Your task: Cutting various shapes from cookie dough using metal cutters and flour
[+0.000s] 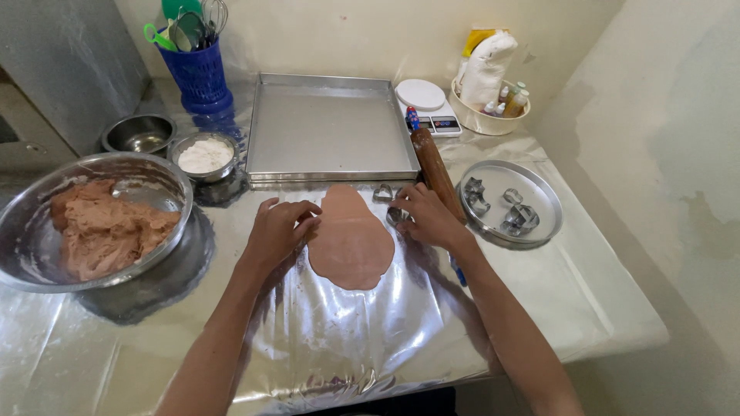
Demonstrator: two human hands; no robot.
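A flat rolled sheet of pinkish-brown dough [351, 240] lies on the shiny plastic-covered table [339, 339]. My left hand [279, 231] rests at the sheet's left edge, fingertips touching the dough. My right hand [425, 217] sits at the sheet's right edge, fingers curled over a small metal cookie cutter [395, 216]. A heart-shaped metal cutter [382, 192] lies just beyond the dough's top. A wooden rolling pin [434, 168] lies right behind my right hand.
A big steel bowl of brown dough [92, 223] stands at left, with a small bowl of flour [204, 156] and another small steel bowl [140, 133] behind it. A square baking tray [330, 127], a kitchen scale [426, 102], a round pan with cutters [510, 204] and a blue utensil holder [199, 73] surround them.
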